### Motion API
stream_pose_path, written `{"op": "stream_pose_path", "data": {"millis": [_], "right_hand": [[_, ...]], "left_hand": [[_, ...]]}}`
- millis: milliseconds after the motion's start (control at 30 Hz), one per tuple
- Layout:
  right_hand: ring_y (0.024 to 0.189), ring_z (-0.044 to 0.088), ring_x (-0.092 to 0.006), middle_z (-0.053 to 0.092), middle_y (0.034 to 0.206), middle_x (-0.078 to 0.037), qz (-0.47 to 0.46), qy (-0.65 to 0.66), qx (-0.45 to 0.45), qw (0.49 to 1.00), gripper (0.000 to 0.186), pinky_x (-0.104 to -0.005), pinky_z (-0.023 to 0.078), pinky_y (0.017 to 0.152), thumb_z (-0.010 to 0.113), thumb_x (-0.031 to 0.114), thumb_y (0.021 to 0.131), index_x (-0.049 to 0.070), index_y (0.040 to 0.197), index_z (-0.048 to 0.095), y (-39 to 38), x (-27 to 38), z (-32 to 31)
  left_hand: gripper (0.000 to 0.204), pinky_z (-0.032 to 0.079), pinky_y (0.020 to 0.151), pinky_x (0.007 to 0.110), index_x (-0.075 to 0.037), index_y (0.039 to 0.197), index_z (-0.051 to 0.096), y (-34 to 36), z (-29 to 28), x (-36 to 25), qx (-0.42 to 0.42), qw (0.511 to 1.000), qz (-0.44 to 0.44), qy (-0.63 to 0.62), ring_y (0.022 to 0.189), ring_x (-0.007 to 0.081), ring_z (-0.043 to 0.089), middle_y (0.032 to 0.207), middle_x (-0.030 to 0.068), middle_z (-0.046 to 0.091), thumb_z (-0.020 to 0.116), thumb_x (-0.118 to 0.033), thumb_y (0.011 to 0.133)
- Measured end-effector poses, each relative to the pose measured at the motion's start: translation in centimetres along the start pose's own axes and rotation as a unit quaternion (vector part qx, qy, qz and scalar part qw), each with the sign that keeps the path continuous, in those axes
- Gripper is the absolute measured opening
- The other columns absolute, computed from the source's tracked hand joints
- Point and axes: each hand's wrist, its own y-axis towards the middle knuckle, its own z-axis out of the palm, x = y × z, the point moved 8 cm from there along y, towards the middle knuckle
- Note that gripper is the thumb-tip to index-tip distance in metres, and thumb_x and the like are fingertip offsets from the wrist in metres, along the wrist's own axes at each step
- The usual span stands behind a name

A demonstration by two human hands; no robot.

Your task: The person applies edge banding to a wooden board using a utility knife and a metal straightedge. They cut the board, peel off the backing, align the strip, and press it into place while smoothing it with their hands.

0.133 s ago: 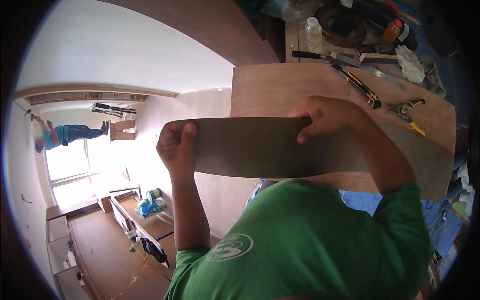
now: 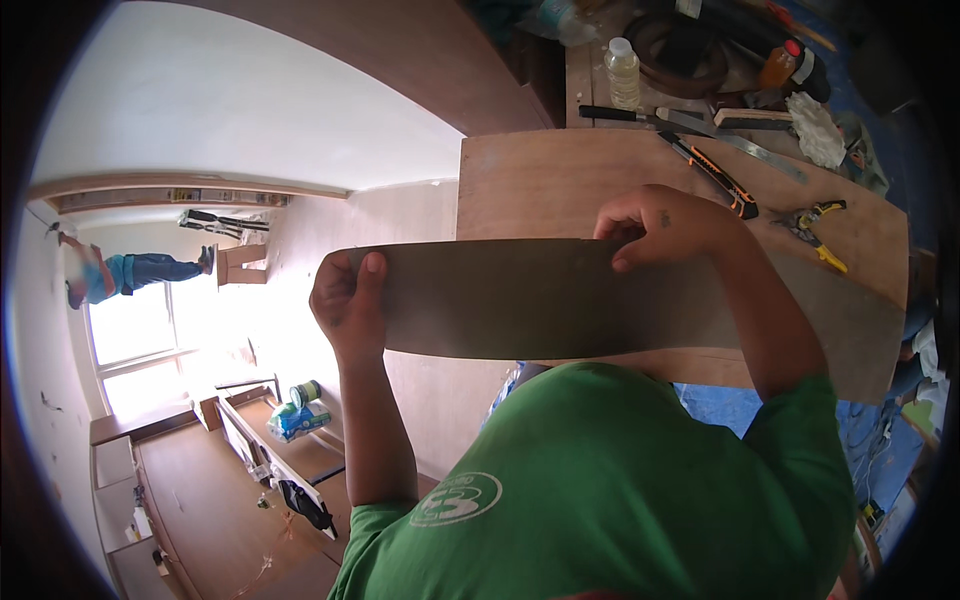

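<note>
A long, dark grey-brown strip of thin sheet (image 2: pixel 500 300) stretches across in front of me, its right part lying over the wooden board (image 2: pixel 530 180). My left hand (image 2: pixel 348 300) is closed round the strip's left end, the thumb flat on the near face and the fingers behind. At the upper edge, right of the middle, my right hand (image 2: pixel 655 228) pinches the strip between thumb and curled fingers; some fingertips are hidden. Beyond that hand, a black and orange utility knife (image 2: pixel 712 175) and yellow-handled pliers (image 2: pixel 815 232) rest on the board.
A clear bottle (image 2: pixel 622 75), a long metal blade with a black handle (image 2: pixel 615 115), a crumpled white cloth (image 2: pixel 818 130) and an orange bottle (image 2: pixel 780 65) crowd the far right. Another person (image 2: pixel 140 275) is at the far left, near a wooden stool (image 2: pixel 242 264).
My right hand has shifted slightly right and up along the upper edge, its fingers more curled. The left hand keeps its grip on the strip's end.
</note>
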Motion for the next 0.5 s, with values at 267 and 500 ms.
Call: {"op": "stream_pose_path", "data": {"millis": [267,500], "right_hand": [[0.086,0.066,-0.0222,0.069,0.089,-0.009,0.053,-0.116,-0.104,0.986,0.024,-0.0366,0.051,0.076,0.076,0.019,0.078,0.005,0.097,0.068,-3.1,-9.5,-2.1],[0.084,0.066,-0.0234,0.069,0.088,-0.01,0.087,-0.077,-0.167,0.979,0.012,-0.0381,0.05,0.075,0.068,0.016,0.085,0.005,0.091,0.067,-4.0,-12.3,-0.8]], "left_hand": [[0.014,0.046,0.07,0.024,-0.004,0.086,0.062,0.5,-0.5,4.6,0.038,0.999,-0.011,0.011,0.073,0.0068,0.055,0.08,0.0003,0.065,0.072,-0.011,0.093],[0.019,0.045,0.067,0.024,-0.003,0.088,0.063,1.3,-0.2,10.2,0.06,0.991,-0.089,0.078,0.07,0.0069,0.054,0.079,0.0002,0.064,0.068,-0.02,0.096]]}}
